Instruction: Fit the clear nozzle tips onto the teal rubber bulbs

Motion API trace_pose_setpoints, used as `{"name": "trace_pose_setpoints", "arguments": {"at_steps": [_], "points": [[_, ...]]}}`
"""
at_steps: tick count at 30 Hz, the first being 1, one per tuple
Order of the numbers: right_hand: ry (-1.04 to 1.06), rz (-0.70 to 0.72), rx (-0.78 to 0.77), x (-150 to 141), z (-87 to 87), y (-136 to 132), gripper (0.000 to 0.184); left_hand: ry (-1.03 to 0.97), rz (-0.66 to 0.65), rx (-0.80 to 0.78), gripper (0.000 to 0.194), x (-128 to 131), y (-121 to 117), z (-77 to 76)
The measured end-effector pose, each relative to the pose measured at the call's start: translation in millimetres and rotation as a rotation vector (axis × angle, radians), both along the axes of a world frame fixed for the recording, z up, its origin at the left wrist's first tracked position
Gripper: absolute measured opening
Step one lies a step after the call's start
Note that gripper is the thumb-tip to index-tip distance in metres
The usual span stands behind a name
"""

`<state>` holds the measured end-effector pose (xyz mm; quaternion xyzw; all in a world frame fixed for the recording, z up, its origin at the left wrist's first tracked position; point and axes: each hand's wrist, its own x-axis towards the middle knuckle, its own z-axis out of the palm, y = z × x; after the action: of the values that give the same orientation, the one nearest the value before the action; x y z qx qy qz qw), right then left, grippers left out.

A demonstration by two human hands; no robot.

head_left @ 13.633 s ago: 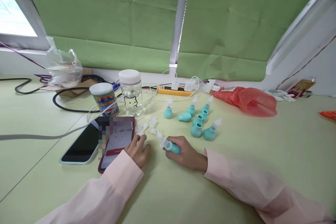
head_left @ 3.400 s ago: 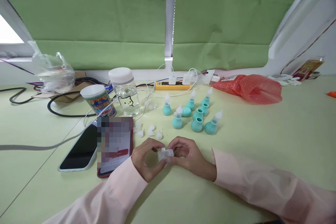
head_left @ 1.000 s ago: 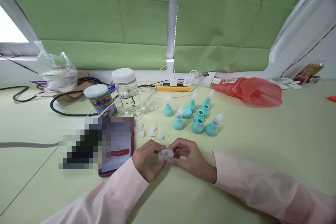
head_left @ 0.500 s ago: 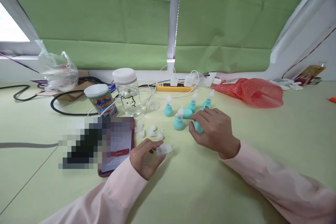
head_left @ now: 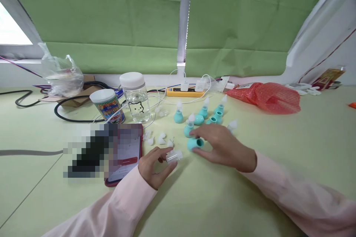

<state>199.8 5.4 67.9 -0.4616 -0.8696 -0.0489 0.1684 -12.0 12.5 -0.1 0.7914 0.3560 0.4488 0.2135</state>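
Note:
My left hand (head_left: 155, 164) pinches a clear plastic tube piece (head_left: 174, 156) between thumb and fingers, just above the table. To its right, my right hand (head_left: 219, 143) grips a turquoise squeeze bulb (head_left: 194, 144) between thumb and fingertips, its dark open mouth facing right. Behind it stands an assembled bulb with a clear, pale tip (head_left: 188, 130). Farther back are several more turquoise bulbs (head_left: 178, 116), some with whitish tips and some bare. Small translucent white tips (head_left: 161, 139) lie loose behind my left hand. Another whitish tip (head_left: 232, 125) shows partly behind my right hand.
A phone (head_left: 125, 155) lies left of my left hand. Behind it stand a noodle cup (head_left: 108, 106) and a white-lidded bottle (head_left: 135, 98). A yellow power strip (head_left: 172, 92) with white cables lies at the back, and red bubble wrap (head_left: 264, 97) at the back right.
My right hand has moved toward me and to the left, bringing a turquoise bulb away from the group. The left hand stays nearly in place, with the clear piece slightly turned.

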Motion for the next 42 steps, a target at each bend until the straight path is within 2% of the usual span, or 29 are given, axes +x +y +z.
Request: {"name": "trace_pose_setpoints", "arguments": {"at_steps": [2,4,7,10,13,17,21,25,28,31,37,42], "points": [[0.164,0.129,-0.052,-12.6,-12.5,-5.2,0.033,-0.007,-0.003,-0.015,0.026,-0.4,0.2,-0.5],[0.327,0.181,-0.136,-23.4,-28.5,-7.1,0.040,-0.024,-0.016,-0.006,0.028,-1.2,0.9,-0.9],[0.551,0.120,-0.244,-32.0,-47.0,-6.0,0.041,-0.061,-0.070,0.087,0.033,-2.4,2.8,0.6],[0.633,0.077,-0.325,-34.5,-52.2,-6.3,0.031,-0.066,-0.126,0.194,0.035,-2.8,4.4,6.0],[0.640,0.112,-0.301,-35.7,-49.7,-10.1,0.024,-0.086,-0.156,0.271,0.037,-2.2,5.4,12.7],[0.698,0.193,-0.115,-34.4,-47.7,-14.0,0.032,-0.118,-0.143,0.317,0.034,-1.4,5.6,14.7],[0.657,0.149,0.023,-29.9,-50.8,-10.6,0.031,-0.098,-0.075,0.192,0.034,-1.9,2.5,6.3],[0.599,0.092,0.025,-28.4,-52.3,-7.1,0.026,-0.098,0.064,0.005,0.028,-2.1,-1.9,1.5],[0.572,0.080,0.022,-29.1,-51.4,-7.4,0.022,-0.081,-0.039,0.005,0.017,-1.9,-2.3,3.7],[0.536,0.099,0.027,-30.1,-52.4,-8.7,0.021,-0.066,-0.155,0.035,0.019,-1.1,-1.0,5.7],[0.418,0.097,0.123,-29.8,-60.6,-8.0,0.013,-0.080,-0.104,-0.144,0.020,1.2,1.3,0.1],[0.329,0.121,0.150,-29.5,-63.0,-7.2,0.011,-0.068,-0.115,-0.179,0.020,1.5,2.0,-2.3]]}}
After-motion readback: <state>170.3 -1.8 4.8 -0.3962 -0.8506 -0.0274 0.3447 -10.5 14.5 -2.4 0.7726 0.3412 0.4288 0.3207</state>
